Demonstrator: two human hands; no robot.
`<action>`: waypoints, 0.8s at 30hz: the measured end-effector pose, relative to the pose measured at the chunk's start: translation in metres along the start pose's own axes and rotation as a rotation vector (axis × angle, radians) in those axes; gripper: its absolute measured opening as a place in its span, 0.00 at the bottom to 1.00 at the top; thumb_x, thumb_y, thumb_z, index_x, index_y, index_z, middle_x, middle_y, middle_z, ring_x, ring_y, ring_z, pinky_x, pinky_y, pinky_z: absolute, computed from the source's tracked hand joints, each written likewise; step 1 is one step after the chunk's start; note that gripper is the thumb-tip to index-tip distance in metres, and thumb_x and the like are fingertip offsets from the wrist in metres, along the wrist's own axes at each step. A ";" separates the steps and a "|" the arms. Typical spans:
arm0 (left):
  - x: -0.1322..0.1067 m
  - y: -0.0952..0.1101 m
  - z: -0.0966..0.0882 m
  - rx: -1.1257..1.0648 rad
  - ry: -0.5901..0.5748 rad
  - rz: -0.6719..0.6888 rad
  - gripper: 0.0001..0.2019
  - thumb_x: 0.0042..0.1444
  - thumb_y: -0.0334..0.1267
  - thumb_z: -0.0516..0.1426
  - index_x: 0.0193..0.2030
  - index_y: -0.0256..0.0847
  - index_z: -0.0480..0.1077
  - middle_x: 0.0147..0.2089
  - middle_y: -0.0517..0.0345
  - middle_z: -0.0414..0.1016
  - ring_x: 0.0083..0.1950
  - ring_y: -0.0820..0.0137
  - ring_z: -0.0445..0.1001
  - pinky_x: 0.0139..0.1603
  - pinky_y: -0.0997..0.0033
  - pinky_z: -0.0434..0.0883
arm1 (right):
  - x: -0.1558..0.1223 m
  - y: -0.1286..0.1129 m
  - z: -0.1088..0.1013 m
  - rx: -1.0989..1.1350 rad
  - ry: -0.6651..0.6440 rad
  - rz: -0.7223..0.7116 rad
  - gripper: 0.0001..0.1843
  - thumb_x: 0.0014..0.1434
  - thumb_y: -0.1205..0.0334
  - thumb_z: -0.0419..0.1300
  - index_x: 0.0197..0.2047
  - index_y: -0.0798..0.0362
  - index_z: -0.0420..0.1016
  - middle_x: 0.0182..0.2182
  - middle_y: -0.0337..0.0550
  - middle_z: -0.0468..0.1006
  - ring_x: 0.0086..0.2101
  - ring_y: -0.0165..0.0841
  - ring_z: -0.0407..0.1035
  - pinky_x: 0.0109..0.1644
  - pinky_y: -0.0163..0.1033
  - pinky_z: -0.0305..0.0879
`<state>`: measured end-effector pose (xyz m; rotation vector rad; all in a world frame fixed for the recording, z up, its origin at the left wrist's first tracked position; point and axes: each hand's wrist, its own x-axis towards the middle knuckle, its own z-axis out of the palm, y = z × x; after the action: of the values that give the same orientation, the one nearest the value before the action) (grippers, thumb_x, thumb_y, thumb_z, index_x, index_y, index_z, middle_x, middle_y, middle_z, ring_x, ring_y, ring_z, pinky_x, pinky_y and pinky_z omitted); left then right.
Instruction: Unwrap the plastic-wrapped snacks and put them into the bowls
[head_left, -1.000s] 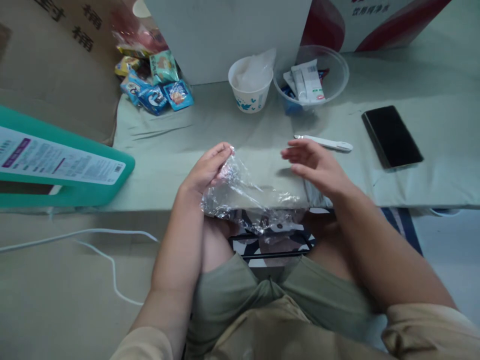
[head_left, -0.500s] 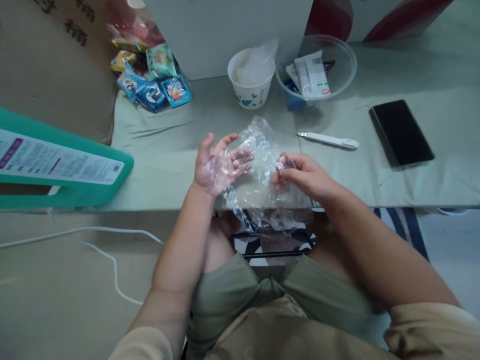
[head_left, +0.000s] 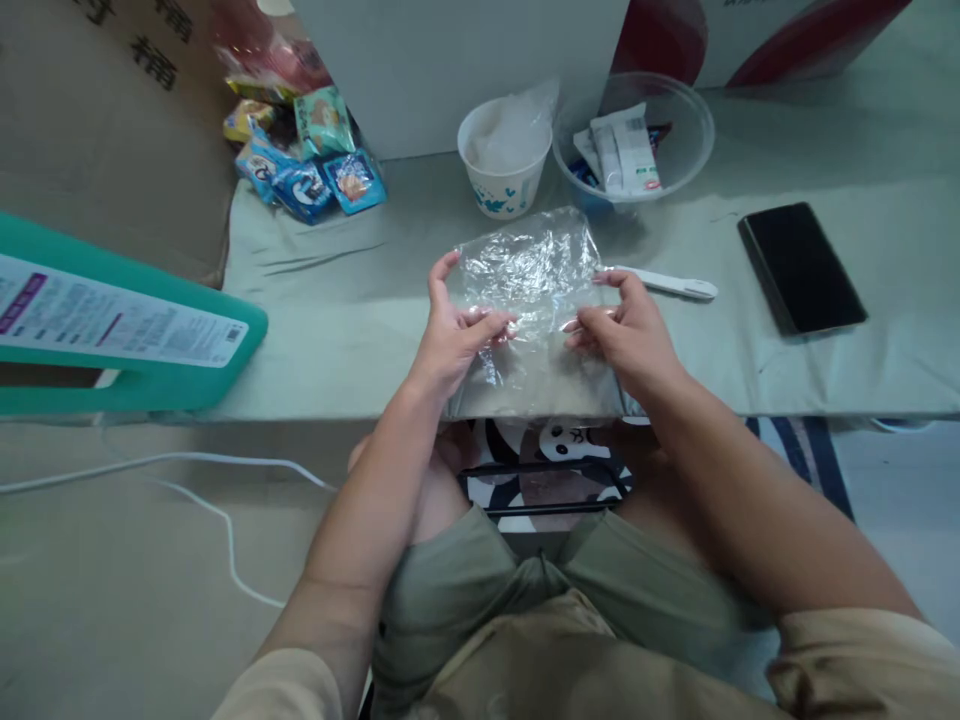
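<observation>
A crinkled clear plastic bag point(head_left: 529, 265) is spread between my two hands over the front of the table. My left hand point(head_left: 459, 328) pinches its left side between thumb and fingers, with the index finger stretched up along the edge. On the other side, my right hand point(head_left: 626, 325) grips the bag with thumb and fingertips. Just past my right fingers lies a white utility knife point(head_left: 667, 283), its left end close to the bag. The bag looks flat, and I see nothing inside it.
Behind the bag stand a paper cup point(head_left: 504, 185) with crumpled plastic and a clear bowl point(head_left: 697, 165) holding small packets. A black phone point(head_left: 802, 268) lies right. Snack packets point(head_left: 307, 185), a green container point(head_left: 225, 350) and a cardboard box point(head_left: 150, 150) are left.
My left hand was open behind the loose film; now it has closed on the bag's left side. The bag has been spread flatter and raised toward the cup.
</observation>
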<state>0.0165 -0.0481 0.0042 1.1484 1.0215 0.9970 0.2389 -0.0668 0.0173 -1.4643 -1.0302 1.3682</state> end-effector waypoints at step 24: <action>-0.003 0.012 -0.005 0.701 0.156 0.582 0.05 0.55 0.37 0.65 0.31 0.41 0.74 0.51 0.49 0.77 0.60 0.58 0.75 0.61 0.54 0.72 | -0.001 0.001 -0.003 -0.611 0.118 -0.805 0.03 0.57 0.59 0.64 0.32 0.48 0.77 0.47 0.46 0.78 0.54 0.47 0.72 0.67 0.62 0.57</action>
<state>0.0094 -0.0486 0.0155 2.0517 1.2377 1.2295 0.2421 -0.0686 0.0168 -1.2679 -1.7970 0.3958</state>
